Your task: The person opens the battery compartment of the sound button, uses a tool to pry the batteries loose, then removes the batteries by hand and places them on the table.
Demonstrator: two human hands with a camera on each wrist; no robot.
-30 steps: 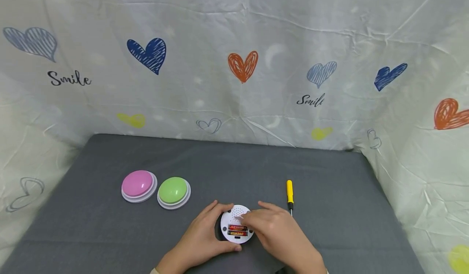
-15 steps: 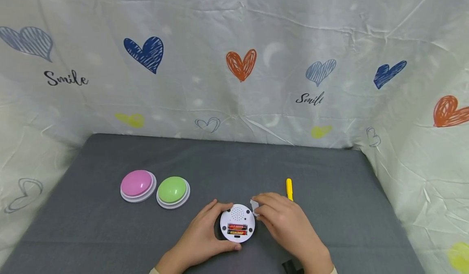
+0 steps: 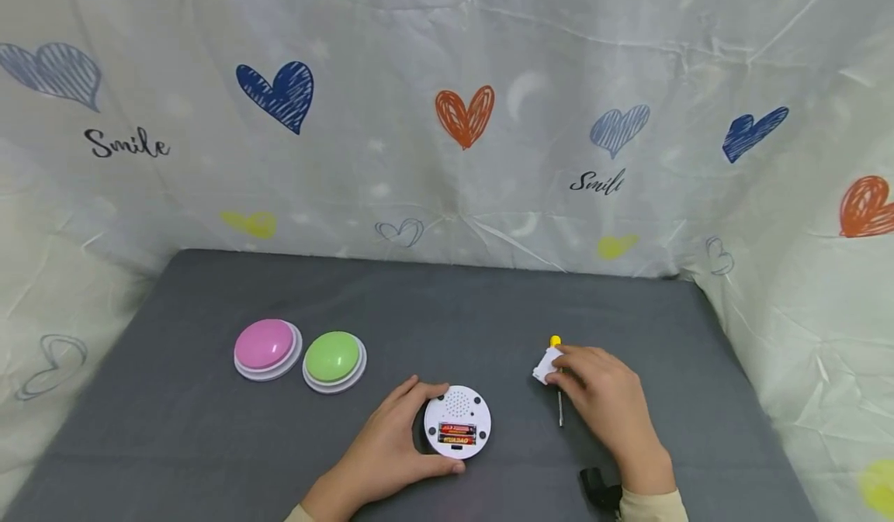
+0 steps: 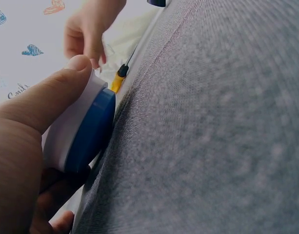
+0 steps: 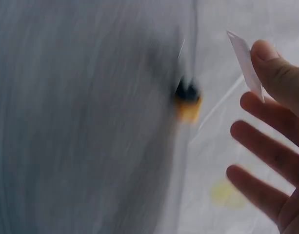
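Face down on the grey table lies a round push-button [image 3: 457, 403], its white underside up and its battery bay uncovered. Two red batteries [image 3: 457, 433] sit side by side in the bay. My left hand [image 3: 391, 448] grips the button by its rim, thumb at the near side; the left wrist view shows its blue dome [image 4: 92, 129] underneath. Between thumb and index finger my right hand [image 3: 606, 398] pinches a small white battery cover [image 5: 246, 63]. This hand is above a yellow-handled screwdriver [image 3: 556, 340], part of which the cover and fingers hide in the head view.
A pink button [image 3: 264, 345] and a green button [image 3: 332, 357] stand dome up to the left. The grey table [image 3: 433, 305] meets a white printed curtain [image 3: 391, 157] at its back edge. A black strap or camera mount [image 3: 599, 487] is by the right wrist.
My right hand has carried the white battery cover off the button and to the right, over the screwdriver. The left hand keeps its grip on the button in the same place.
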